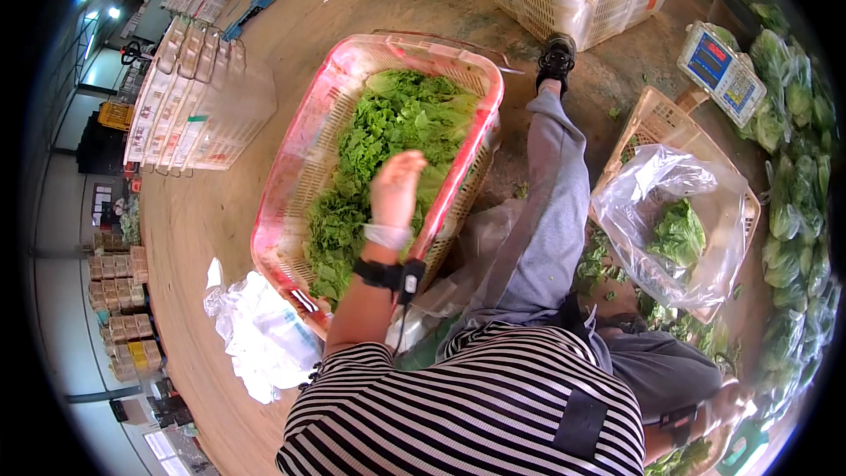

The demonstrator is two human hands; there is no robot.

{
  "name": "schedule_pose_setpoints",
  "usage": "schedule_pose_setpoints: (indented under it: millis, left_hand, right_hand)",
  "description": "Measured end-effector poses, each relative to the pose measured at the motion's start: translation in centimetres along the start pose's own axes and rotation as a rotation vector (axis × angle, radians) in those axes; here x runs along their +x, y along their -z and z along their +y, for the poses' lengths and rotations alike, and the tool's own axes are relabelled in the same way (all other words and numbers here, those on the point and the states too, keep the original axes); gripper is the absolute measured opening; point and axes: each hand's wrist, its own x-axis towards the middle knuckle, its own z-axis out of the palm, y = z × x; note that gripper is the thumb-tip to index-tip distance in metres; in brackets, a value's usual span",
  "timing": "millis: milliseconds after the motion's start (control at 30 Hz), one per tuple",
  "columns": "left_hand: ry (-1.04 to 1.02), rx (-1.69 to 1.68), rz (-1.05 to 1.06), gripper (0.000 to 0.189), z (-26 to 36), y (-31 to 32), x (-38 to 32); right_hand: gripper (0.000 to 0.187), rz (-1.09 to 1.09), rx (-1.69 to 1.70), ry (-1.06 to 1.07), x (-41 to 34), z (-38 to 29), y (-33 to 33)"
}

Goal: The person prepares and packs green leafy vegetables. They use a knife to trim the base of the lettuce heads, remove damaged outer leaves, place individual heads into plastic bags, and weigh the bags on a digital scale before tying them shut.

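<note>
My left hand (396, 188), in a thin clear glove, hangs over green leafy lettuce (413, 112) inside a pink-rimmed white plastic crate (281, 172). It is blurred, and its grip does not show plainly. At the lower right edge is my right hand (727, 403), small and bright, beside a green plastic object (743, 446) and more leaves; what it holds is unclear. A clear plastic bag (621, 244) lines a tilted beige crate (651, 112) on the right, with a lettuce head (681, 235) in it. Behind it stands a digital scale (722, 73).
Bagged lettuces (786, 211) line the right side. Another crate (588, 10) of lettuce stands beyond my foot. White plastic bags (264, 337) lie left of the pink-rimmed crate. Stacked crates (198, 102) and a blue pallet jack or cart (254, 0) stand farther off. Loose leaves litter the floor.
</note>
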Motion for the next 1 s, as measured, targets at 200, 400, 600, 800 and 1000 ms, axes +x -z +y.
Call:
schedule_pose_setpoints:
  millis: [200, 400, 600, 800, 1000]
  left_hand:
    - [-0.552, 0.515, -0.009, 0.047, -3.8, -1.5, 10.8]
    - [-0.581, 1.035, -0.324, 0.070, -3.4, -10.5, 15.9]
    - [-0.589, 0.627, -0.347, 0.070, -4.6, -7.9, 17.9]
    - [0.137, -0.730, -0.221, 0.051, -8.1, 2.6, 17.7]
    - [-0.295, -1.164, -0.801, 0.048, -11.7, 3.8, 11.5]
  right_hand:
    - [0.035, 0.073, 0.319, -0.304, -6.8, 1.0, 3.3]
    - [0.029, 0.025, 0.528, -0.463, -11.4, 2.2, 6.3]
    - [0.019, 0.388, 0.473, -0.559, -15.9, 2.7, 3.2]
    - [0.013, 0.334, 0.438, -0.565, -14.0, 1.7, 2.0]
    - [0.013, 0.076, 0.595, -0.609, -14.4, 1.1, 1.9]
